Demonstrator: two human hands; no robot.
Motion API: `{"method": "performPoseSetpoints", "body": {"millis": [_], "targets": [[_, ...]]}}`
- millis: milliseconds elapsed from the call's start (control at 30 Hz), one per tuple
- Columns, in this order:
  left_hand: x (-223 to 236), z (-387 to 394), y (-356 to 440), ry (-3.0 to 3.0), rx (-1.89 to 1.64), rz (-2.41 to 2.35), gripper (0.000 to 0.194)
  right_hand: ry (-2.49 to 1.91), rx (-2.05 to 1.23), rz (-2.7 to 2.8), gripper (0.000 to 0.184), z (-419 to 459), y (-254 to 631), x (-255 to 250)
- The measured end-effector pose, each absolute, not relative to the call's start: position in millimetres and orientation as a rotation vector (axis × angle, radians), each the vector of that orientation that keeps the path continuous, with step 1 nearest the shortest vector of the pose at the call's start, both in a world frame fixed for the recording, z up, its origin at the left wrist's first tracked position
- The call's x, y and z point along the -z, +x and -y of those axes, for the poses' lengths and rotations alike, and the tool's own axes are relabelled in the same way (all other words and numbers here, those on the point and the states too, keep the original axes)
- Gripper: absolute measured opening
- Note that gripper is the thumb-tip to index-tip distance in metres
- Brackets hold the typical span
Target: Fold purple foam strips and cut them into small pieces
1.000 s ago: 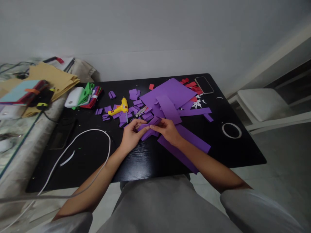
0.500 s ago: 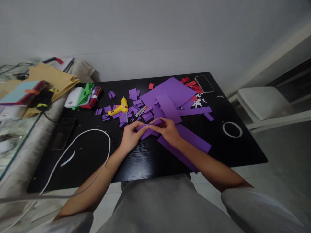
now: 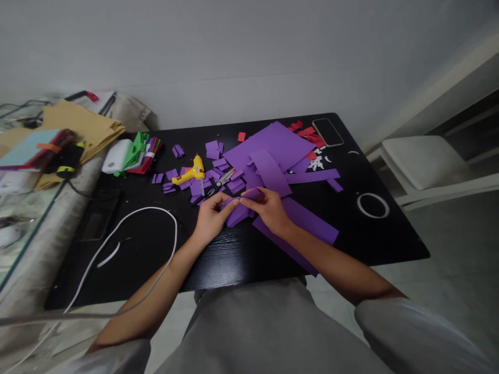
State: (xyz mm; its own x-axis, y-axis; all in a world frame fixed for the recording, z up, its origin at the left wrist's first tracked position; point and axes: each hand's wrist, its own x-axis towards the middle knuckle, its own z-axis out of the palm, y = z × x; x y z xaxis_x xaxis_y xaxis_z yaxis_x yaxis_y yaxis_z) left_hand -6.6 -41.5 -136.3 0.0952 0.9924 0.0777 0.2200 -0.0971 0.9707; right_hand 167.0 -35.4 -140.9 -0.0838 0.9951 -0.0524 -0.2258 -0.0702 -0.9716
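Observation:
Near the front middle of the black table, both hands pinch one folded strip of purple paper (image 3: 237,214). My left hand (image 3: 212,215) is closed on its left end, thumb on top. My right hand (image 3: 271,208) grips the right part, its thumb and fingertips close to the left thumb. Just beyond the hands lie scissors (image 3: 225,177) and a yellow glue gun (image 3: 191,171) among many small cut purple pieces (image 3: 212,150). Large purple sheets (image 3: 273,143) lie behind my right hand, and another purple sheet (image 3: 307,228) lies partly under the right forearm.
A white cable (image 3: 171,218) loops over the left side and crosses the left forearm. A phone (image 3: 327,132), red scraps (image 3: 312,136) and white scraps (image 3: 317,162) lie at the back right. A white ring (image 3: 373,205) rests at the right. Coloured paper bundles (image 3: 140,153) stand back left.
The lower flap of the purple strip shows slightly more below the fingers. Both hands keep their pinch in nearly the same place.

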Motion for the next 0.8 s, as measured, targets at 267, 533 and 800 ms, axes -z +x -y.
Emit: {"method": "performPoseSetpoints", "body": {"millis": [267, 533, 800], "targets": [[135.0, 41.9, -7.5, 1.532, -1.106, -1.284, 0.024, -1.064, -1.427, 1.048, 0.032, 34.5, 166.9, 143.3], [134.2, 38.7, -12.4, 1.61, -1.098, -1.292, 0.019, -1.014, -1.531, 1.12, 0.042, 33.0, 166.9, 148.6], [137.0, 35.5, -11.8, 1.428, -1.154, -1.239, 0.023, -1.143, -1.417, 1.128, 0.041, 29.1, 169.6, 152.9]]}}
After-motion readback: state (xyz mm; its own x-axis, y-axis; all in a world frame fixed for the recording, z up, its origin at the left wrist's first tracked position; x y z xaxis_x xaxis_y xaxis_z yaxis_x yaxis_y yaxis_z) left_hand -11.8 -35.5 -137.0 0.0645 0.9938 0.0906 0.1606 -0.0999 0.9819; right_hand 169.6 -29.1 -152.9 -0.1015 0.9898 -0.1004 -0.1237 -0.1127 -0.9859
